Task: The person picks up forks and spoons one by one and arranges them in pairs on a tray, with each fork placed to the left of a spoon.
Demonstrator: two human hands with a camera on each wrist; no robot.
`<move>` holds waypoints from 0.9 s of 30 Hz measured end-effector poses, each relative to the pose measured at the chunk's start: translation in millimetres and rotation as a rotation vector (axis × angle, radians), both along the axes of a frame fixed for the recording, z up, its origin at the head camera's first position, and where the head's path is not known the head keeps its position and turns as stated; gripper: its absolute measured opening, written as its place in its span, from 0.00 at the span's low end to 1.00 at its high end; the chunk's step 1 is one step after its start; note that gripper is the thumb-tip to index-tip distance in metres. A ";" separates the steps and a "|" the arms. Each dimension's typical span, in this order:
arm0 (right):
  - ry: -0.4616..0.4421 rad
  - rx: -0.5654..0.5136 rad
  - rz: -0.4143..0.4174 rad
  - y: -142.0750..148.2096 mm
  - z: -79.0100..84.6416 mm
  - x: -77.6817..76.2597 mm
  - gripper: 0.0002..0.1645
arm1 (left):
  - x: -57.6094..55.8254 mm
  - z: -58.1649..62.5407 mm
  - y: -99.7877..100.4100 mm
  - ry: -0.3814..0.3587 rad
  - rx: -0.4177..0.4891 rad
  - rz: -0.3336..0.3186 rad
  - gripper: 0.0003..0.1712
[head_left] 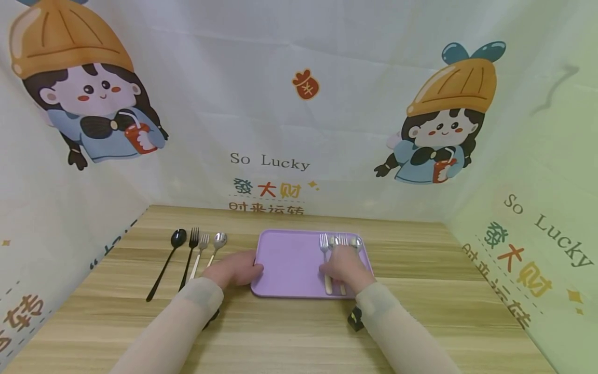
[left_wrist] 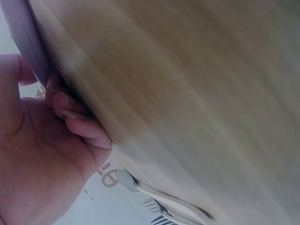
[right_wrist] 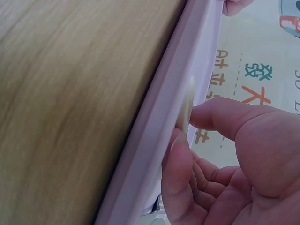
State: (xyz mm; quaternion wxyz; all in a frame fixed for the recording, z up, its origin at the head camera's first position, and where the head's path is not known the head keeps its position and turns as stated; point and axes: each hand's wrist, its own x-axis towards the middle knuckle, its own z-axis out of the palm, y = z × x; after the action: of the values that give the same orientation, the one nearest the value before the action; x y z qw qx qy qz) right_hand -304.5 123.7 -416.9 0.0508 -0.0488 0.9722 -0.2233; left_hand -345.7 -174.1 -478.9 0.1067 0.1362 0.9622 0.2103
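A shallow light purple tray [head_left: 289, 265] lies on the wooden table. My left hand [head_left: 238, 267] grips its left edge, thumb over the rim [left_wrist: 33, 56] and fingers curled low against the outside. On the tray's right side two forks [head_left: 324, 242] and two spoons [head_left: 356, 242] lie side by side, heads toward the back. Over them my right hand [head_left: 347, 265] pinches a cream cutlery handle [right_wrist: 186, 110] between thumb and index finger, close inside the rim. The hand covers the middle of the pieces; I cannot tell which one it pinches.
Left of the tray, a black spoon [head_left: 178, 238], a black fork [head_left: 194, 237], a silver fork [head_left: 204, 241] and a silver spoon [head_left: 220, 240] lie in a row, partly behind my left forearm. A printed white cloth [head_left: 345, 171] stands around the table's back and sides.
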 end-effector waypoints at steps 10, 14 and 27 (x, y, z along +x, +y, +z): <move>-0.033 -0.008 -0.008 4.7 0.0 -1.7 0.14 | 1.3 0.8 0.6 0.006 0.003 0.001 0.31; 0.000 0.032 0.000 9.4 2.2 -3.7 0.21 | 1.8 1.6 0.7 0.006 0.004 0.003 0.30; 0.021 -0.093 -0.079 52.5 16.6 -6.7 0.21 | 1.5 1.1 0.2 0.009 -0.008 0.003 0.30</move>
State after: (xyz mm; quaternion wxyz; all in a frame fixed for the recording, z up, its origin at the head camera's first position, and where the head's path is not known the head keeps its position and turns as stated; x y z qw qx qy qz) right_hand -311.2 176.1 -400.2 0.0292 -0.0149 0.9625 -0.2694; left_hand -344.2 -173.9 -477.9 0.1027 0.1355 0.9636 0.2062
